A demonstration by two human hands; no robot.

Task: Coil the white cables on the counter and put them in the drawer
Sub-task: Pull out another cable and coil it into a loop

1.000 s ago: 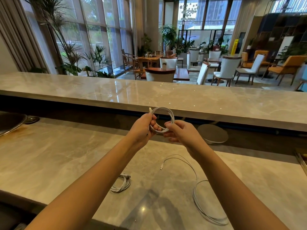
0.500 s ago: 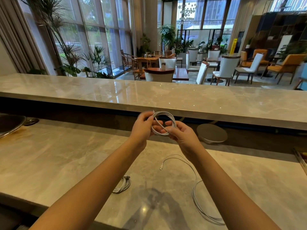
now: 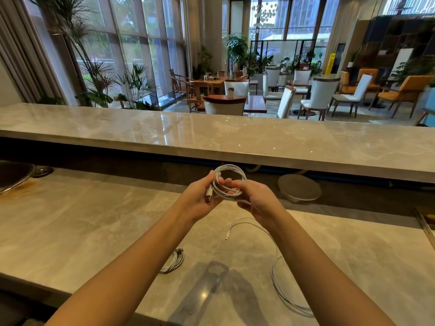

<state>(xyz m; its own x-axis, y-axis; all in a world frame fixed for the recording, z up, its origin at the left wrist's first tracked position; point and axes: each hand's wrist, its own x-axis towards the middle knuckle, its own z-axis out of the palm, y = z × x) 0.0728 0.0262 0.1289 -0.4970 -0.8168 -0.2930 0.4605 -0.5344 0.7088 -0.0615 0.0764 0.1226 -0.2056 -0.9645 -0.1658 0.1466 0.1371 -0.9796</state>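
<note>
Holding white cable (image 3: 229,182), round multi-loop coil, USB plug dangling

A café or lounge: marble bar counter (image 3: 235,137), dining chairs (image 3: 320,95), wooden tables (image 3: 255,103).

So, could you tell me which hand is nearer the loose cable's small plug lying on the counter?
Right. The right hand is just above the plug; the left hand is farther off.

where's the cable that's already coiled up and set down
In the head view, the small coiled cable lies on the near counter, just right of the left forearm and left of the loose uncoiled cable.
</note>
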